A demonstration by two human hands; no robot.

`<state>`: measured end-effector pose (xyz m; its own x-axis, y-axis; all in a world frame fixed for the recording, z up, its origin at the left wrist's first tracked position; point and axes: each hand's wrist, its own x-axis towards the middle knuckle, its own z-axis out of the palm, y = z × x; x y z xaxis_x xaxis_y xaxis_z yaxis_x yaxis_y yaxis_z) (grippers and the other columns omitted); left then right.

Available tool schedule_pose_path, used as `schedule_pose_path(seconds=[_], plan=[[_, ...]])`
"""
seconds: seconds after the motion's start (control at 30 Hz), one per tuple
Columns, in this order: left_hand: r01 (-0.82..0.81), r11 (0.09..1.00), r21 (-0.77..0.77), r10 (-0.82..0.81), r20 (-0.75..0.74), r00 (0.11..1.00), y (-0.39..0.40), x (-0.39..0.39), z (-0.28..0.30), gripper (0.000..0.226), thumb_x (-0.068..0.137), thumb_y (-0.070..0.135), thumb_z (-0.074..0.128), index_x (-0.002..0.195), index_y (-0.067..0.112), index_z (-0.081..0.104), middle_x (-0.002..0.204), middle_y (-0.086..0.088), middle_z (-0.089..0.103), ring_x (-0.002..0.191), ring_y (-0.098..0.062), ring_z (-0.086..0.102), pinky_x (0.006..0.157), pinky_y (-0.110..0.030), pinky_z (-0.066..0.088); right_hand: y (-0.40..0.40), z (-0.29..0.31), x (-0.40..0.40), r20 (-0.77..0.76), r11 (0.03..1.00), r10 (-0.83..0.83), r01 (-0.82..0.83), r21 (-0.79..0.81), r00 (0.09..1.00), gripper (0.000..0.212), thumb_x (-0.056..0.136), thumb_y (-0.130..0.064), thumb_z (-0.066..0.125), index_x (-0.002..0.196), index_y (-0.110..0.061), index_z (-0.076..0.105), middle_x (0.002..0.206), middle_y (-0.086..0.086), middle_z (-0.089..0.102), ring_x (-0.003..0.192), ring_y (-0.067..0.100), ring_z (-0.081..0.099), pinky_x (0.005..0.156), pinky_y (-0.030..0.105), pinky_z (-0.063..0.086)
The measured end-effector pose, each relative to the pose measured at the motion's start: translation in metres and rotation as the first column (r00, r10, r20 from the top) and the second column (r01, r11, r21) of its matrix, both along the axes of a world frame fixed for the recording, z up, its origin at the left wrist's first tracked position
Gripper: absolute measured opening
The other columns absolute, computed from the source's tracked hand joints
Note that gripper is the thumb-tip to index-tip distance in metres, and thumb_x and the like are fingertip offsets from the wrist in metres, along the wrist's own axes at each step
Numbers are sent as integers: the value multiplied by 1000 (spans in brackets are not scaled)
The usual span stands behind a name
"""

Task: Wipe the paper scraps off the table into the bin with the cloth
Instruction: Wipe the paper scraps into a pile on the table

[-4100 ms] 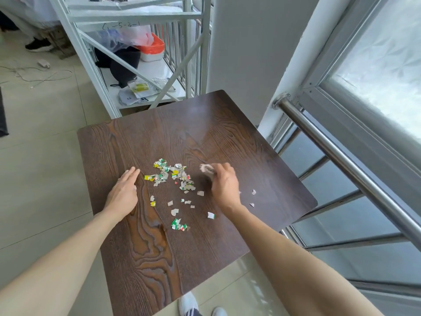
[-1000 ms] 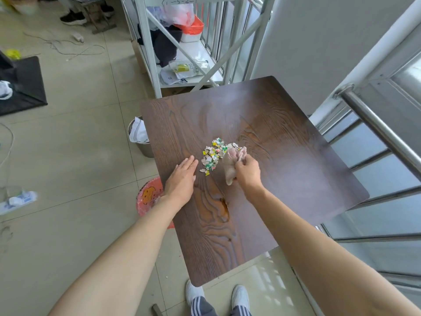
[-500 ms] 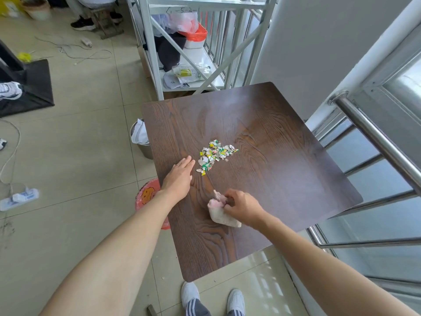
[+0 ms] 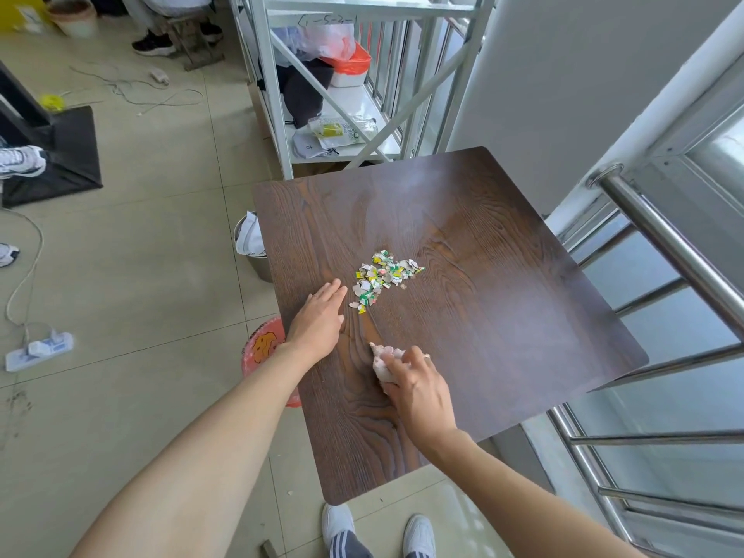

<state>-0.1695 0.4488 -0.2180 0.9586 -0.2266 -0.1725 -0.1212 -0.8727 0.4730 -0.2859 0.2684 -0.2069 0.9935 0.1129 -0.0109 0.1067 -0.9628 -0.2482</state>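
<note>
Head view, looking down. Dark wood-grain bench carrying a gathered pile of paper scraps near centre. Left hand flat, fingers extended, just beside the pile. Right hand clenched around a crumpled cloth, nearer the body, apart from the scraps. Orange bin on the floor under the bench's left edge.

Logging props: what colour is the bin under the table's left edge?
Red-orange bin with a yellow cartoon print, head view.
</note>
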Motion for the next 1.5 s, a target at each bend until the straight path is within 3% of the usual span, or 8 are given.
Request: schedule_pose_path(seconds=[0.27, 0.6, 0.8, 0.93, 1.1, 1.17, 1.3, 1.5], plan=[[53, 995, -78, -48, 63, 997, 15, 3, -9, 71, 84, -14, 34, 148, 13, 25, 159, 0, 18, 147, -14, 14, 121, -35, 16, 37, -3, 69, 55, 988, 39, -47, 148, 998, 24, 75, -7, 67, 96, -19, 69, 85, 8, 58, 73, 30, 56, 50, 33, 47], [48, 994, -102, -43, 51, 998, 22, 7, -9, 74, 82, -17, 30, 148, 17, 27, 158, 5, 22, 145, -10, 18, 120, -29, 17, 7, 19, 92, 42, 979, 173, -176, 103, 984, 22, 74, -22, 54, 94, -22, 63, 93, 1, 57, 87, 27, 52, 63, 35, 44], [66, 992, -109, -60, 57, 997, 22, 6, -10, 69, 85, -15, 30, 148, 14, 26, 158, 1, 22, 146, -12, 17, 120, -29, 14, -57, 17, 53, -6, 992, 114, -114, -61, 993, 17, 71, -29, 58, 88, -29, 61, 96, -5, 57, 90, 25, 55, 66, 31, 27], [51, 994, -99, -46, 48, 998, 20, 6, -12, 67, 88, -14, 30, 148, 14, 25, 158, 1, 21, 146, -12, 16, 121, -30, 15, -51, 12, 49, -7, 997, 35, -34, 70, 999, 31, 84, -52, 51, 83, -25, 66, 97, -5, 61, 90, 21, 54, 67, 34, 43], [53, 994, -91, -49, 42, 998, 21, 7, -13, 66, 87, -13, 30, 148, 14, 27, 158, 1, 22, 146, -13, 18, 120, -32, 16, -36, 13, 47, -43, 978, -150, 154, 137, 988, 37, 85, -19, 62, 121, -21, 52, 127, 5, 44, 85, 32, 60, 60, 36, 50], [54, 995, -88, -50, 43, 998, 20, 8, -12, 66, 87, -13, 30, 148, 13, 27, 158, 0, 23, 146, -13, 18, 120, -30, 15, -34, 11, 44, -33, 957, -235, 237, 166, 972, 35, 85, -22, 66, 116, -12, 56, 135, 8, 40, 86, 31, 61, 59, 34, 48], [47, 995, -89, -43, 44, 998, 20, 7, -11, 65, 88, -13, 30, 148, 12, 27, 158, -1, 22, 146, -14, 18, 120, -30, 15, -34, 5, 40, 33, 960, -275, 276, -46, 961, 21, 85, -33, 65, 92, -14, 70, 120, 10, 53, 100, 33, 54, 75, 41, 47], [43, 994, -97, -39, 44, 998, 18, 4, -9, 66, 88, -14, 30, 148, 13, 25, 158, 0, 21, 146, -14, 17, 120, -31, 15, -28, 7, 15, -32, 974, -213, 215, 75, 977, 13, 84, -13, 59, 93, -9, 68, 95, 14, 56, 88, 34, 52, 62, 34, 41]])
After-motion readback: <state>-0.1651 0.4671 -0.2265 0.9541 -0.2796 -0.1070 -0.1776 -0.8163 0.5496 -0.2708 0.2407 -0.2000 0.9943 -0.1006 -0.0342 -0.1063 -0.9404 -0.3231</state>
